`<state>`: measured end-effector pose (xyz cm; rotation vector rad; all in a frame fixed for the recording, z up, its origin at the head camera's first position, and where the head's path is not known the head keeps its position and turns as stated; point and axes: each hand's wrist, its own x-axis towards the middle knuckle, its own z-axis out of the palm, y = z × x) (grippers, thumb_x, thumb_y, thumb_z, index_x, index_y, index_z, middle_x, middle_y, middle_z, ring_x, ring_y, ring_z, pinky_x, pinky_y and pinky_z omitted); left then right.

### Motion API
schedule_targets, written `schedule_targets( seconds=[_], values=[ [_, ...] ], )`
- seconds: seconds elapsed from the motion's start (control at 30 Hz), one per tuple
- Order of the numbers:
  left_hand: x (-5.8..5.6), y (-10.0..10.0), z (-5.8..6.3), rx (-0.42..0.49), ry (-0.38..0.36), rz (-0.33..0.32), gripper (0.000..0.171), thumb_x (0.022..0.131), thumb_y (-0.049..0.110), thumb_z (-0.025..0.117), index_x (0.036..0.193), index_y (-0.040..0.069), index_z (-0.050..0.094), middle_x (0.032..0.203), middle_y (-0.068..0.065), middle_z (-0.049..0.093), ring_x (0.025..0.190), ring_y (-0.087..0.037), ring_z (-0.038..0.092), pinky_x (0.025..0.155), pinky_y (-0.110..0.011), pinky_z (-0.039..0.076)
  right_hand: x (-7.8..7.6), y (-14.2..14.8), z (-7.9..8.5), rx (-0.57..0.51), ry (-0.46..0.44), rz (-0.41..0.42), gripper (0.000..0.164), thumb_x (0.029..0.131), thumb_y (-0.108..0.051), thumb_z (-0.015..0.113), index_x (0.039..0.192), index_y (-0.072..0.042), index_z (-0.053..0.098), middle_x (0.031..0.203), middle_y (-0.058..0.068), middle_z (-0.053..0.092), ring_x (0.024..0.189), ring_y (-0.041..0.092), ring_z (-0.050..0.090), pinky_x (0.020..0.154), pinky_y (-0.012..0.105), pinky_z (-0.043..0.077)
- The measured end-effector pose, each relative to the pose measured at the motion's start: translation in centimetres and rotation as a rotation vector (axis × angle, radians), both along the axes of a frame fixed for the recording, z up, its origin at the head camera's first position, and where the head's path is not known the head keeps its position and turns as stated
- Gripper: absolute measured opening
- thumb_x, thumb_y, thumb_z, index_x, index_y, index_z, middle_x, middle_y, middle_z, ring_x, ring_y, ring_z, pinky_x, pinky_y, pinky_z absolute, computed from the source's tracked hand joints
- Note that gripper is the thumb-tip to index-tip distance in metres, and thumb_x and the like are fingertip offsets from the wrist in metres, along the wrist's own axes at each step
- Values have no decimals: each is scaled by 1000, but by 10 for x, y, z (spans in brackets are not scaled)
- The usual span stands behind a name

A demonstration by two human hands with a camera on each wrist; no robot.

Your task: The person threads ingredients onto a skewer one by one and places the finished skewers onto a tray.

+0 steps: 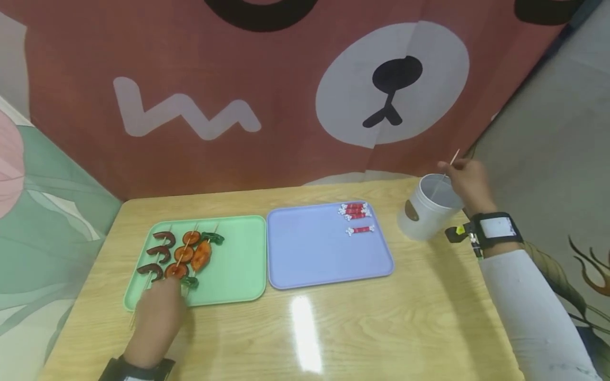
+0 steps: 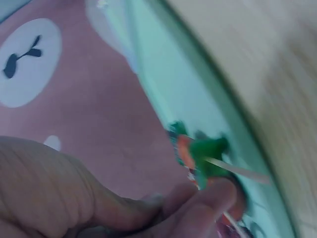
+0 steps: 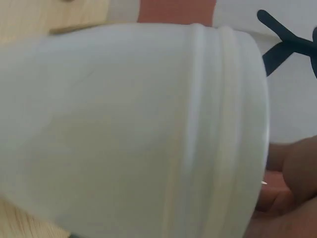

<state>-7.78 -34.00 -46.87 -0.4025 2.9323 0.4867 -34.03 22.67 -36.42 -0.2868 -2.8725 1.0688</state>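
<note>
My left hand [image 1: 162, 307] is at the near edge of the green tray [image 1: 238, 264], pinching the lower end of a skewer of round brown-orange slices [image 1: 184, 254]. In the left wrist view its fingers [image 2: 218, 196] meet beside a green piece with a bare stick end poking out. To its left lies a skewer of dark curved pieces [image 1: 163, 254]; to its right, one with green pieces around an orange-brown chunk [image 1: 201, 256]. My right hand [image 1: 469, 182] pinches a thin wooden stick [image 1: 455, 156] over the white bucket [image 1: 421, 217]. The stick's lower part slants down inside the rim.
A lavender-blue tray [image 1: 310, 248] adjoins the green one on its right. Several red-wrapped candies [image 1: 355, 210] lie close together in its far right corner, with a single candy [image 1: 360, 230] just nearer. A cloth printed with a bear face [image 1: 286, 159] hangs behind the wooden table [image 1: 371, 323].
</note>
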Motion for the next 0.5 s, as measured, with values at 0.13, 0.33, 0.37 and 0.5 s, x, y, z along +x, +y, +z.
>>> schedule_targets(
  seconds=[0.13, 0.33, 0.37, 0.5],
  values=[
    [-1, 11, 8, 57, 92, -26, 18, 90, -8, 61, 104, -17, 66, 79, -25, 70, 53, -18, 55, 39, -24, 43, -6, 3, -4, 9, -2, -7, 67, 109, -47, 40, 146, 7, 47, 143, 33, 51, 125, 45, 50, 97, 54, 51],
    [-7, 31, 16, 298, 231, -62, 21, 101, 3, 58, 112, -10, 71, 75, -9, 70, 58, -11, 57, 47, -20, 45, -14, 9, -9, 81, 150, 4, 42, 109, -26, 46, 129, 8, 62, 119, 26, 65, 88, 13, 58, 66, 19, 46],
    [-8, 34, 18, 334, 252, -62, 21, 102, 3, 57, 112, -9, 71, 73, -6, 68, 59, -10, 59, 48, -19, 47, -13, 10, -6, 67, 188, 3, 40, 109, -25, 49, 127, 7, 63, 111, 19, 68, 82, 6, 57, 64, 15, 46],
    [-11, 45, 27, 441, 351, -59, 20, 104, 5, 54, 112, -3, 71, 73, -3, 67, 63, -8, 66, 54, -19, 55, -2, 1, 23, -22, 471, -44, 34, 103, -30, 63, 111, 2, 73, 82, -18, 66, 64, -12, 56, 57, 3, 46]
  ],
)
